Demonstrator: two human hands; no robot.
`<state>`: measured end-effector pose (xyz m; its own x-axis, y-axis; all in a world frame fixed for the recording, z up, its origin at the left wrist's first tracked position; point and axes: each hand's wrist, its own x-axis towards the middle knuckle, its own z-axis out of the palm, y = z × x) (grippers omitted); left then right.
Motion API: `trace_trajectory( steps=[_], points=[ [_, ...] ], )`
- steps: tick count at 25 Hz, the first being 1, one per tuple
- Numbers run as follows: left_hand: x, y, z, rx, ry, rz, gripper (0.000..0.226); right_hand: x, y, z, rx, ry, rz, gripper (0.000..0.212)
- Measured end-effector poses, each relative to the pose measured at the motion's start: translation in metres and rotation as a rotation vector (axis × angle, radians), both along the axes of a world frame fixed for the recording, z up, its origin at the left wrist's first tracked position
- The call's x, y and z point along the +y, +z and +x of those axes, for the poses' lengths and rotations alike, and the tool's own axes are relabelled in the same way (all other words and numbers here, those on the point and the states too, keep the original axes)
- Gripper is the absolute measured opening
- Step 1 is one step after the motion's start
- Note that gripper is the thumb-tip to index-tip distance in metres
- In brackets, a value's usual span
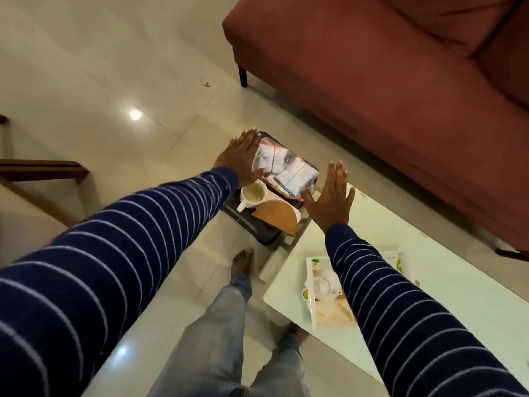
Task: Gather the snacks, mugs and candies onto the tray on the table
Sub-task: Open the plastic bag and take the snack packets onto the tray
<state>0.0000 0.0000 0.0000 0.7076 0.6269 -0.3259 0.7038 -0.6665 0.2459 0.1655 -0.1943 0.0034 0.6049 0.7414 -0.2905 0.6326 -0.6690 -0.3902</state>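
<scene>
Striped navy sleeves fill the bottom of the view, both arms stretched forward over a pale tiled floor (pixel 94 90), with grey trousers and a bare foot (pixel 243 263) below them. Just under the right sleeve, a white tray (pixel 312 299) with a printed picture lies on the white table (pixel 446 285), and a white mug (pixel 325 287) sits on it. Farther out, a dark tray (pixel 264 234) rests at the table's far end, partly past its edge. It carries a clear bag of snack packets (pixel 286 170), a second mug (pixel 253 194) with a pale inside, and a tan half-round piece (pixel 279 217) lying flat. The left hand (pixel 243 159) is open and flat, fingers (pixel 249 138) together and straight, its palm side against the left edge of the snack bag, thumb near the mug's rim. The right hand (pixel 332 200) is also open, fingers (pixel 336 174) extended and close together, thumb spread, just beside the bag's right corner. Neither hand grips anything; the bag lies between them. A red-brown sofa (pixel 400 90) stands beyond the table.
</scene>
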Motion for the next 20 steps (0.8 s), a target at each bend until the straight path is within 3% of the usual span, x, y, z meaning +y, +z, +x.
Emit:
trace_trajectory(
  steps=[5, 8, 11, 15, 20],
  points=[
    [0.051, -0.063, 0.057, 0.113, 0.160, -0.278, 0.085, 0.032, -0.087, 0.026, 0.265, -0.145, -0.041, 0.079],
    [0.059, -0.101, 0.072, 0.106, 0.211, -0.304, 0.070, 0.043, -0.129, 0.040, 0.462, -0.354, 0.019, 0.082],
    [0.062, -0.129, 0.080, 0.110, 0.298, -0.339, 0.080, 0.046, -0.160, 0.047, 0.720, -0.512, 0.029, 0.081],
    [0.065, -0.138, 0.085, 0.168, 0.368, -0.422, 0.085, 0.051, -0.173, 0.044, 0.876, -0.605, 0.093, 0.054],
    [0.059, -0.102, 0.098, 0.043, 0.336, -0.430, 0.062, 0.047, -0.138, 0.046, 0.972, -0.722, 0.203, 0.033]
  ],
)
